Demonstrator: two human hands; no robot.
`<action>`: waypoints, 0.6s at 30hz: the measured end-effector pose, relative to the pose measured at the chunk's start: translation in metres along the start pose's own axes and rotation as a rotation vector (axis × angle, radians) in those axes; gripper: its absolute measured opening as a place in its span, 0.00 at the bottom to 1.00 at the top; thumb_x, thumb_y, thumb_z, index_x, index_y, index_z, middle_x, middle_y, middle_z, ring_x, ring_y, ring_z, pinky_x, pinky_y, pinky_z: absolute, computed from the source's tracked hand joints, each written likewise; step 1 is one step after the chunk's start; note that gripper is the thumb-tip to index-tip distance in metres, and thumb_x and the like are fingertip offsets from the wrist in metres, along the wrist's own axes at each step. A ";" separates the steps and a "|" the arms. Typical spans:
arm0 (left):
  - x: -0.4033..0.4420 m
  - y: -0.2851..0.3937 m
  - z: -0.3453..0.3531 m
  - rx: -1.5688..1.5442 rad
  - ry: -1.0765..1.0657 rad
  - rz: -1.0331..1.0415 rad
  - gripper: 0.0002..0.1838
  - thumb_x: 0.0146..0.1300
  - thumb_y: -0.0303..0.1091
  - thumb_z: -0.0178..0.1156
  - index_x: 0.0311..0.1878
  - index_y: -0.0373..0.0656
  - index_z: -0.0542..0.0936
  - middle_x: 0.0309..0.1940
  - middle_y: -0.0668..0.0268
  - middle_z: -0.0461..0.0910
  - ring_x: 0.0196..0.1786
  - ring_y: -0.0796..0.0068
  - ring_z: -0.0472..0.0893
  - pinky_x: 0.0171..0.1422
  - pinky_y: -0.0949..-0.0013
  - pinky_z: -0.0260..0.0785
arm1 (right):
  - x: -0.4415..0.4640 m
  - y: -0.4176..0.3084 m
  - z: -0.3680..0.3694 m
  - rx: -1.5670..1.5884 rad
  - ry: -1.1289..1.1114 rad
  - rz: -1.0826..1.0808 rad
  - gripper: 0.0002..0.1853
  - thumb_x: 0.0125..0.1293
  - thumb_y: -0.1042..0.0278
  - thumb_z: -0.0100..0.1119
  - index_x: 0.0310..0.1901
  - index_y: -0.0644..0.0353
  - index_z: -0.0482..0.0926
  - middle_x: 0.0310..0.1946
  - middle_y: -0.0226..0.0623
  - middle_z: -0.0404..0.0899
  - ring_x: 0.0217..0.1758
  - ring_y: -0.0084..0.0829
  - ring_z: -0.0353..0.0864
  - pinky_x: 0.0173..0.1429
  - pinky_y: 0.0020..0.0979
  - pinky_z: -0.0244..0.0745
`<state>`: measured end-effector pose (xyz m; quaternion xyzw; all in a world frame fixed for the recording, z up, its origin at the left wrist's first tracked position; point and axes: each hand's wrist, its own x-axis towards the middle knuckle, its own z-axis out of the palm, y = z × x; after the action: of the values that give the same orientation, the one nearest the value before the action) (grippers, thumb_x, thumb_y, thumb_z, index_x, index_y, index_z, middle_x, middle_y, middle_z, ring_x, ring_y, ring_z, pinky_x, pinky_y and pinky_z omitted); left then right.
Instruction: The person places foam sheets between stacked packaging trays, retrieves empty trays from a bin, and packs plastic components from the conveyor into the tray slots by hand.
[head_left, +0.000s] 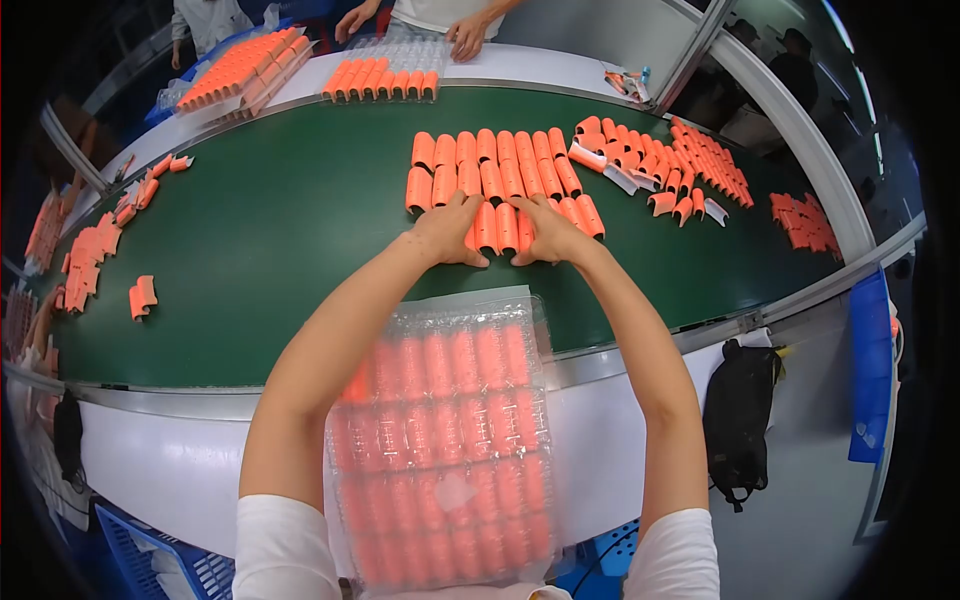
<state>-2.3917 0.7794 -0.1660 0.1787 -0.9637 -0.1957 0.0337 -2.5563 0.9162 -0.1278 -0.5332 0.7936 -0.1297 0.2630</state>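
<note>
On the green surface (300, 250), rows of orange half-tube pieces (465, 150) lie side by side. At the near row, my left hand (450, 232) is curled against several orange half-tube pieces (497, 230), with its thumb at their near ends. My right hand (545, 232) closes on the same short group from the other side, fingers over the far ends. Closer to my body, a clear plastic tray (540, 420) full of orange pieces lies below my forearms, partly covered by my left arm.
Loose orange pieces (640, 160) are heaped at the right, with more (90, 255) along the left edge. Across the surface, another person's hands (467, 37) are at a partly filled clear tray (385, 75). Stacked filled trays (245, 70) stand far left. A black bag (742, 415) hangs at right.
</note>
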 end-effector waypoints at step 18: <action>-0.217 0.091 -0.060 0.022 0.016 -0.086 0.45 0.45 0.41 0.78 0.66 0.38 0.67 0.58 0.55 0.70 0.50 0.49 0.80 0.52 0.52 0.76 | -0.162 -0.115 0.036 -0.152 -0.108 -0.252 0.46 0.44 0.62 0.79 0.66 0.63 0.66 0.54 0.44 0.68 0.50 0.50 0.80 0.50 0.45 0.77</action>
<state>-2.2115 0.9130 -0.0745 0.2220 -0.9568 -0.1850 0.0311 -2.3994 1.0215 -0.0565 -0.6530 0.7127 -0.0724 0.2458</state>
